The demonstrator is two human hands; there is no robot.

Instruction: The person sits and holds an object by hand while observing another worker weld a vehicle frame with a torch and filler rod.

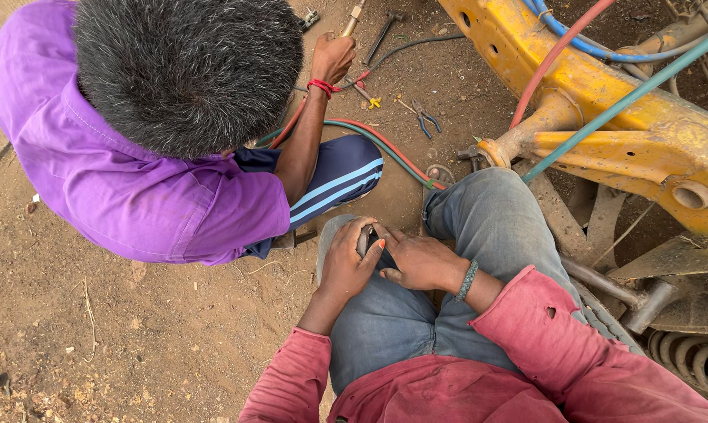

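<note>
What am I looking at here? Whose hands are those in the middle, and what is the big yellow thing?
This picture comes from a camera worn on a person's head, looking down. So the red sleeves and grey jeans belong to that person. Their left hand and right hand meet over one knee, holding a small dark object; I cannot tell what it is. Next to them crouches another person in a purple shirt, reaching one hand toward tools on the dirt ground. Pliers and a hammer lie there. The yellow metal frame is part of a machine, with red, green and blue hoses running across it.
</note>
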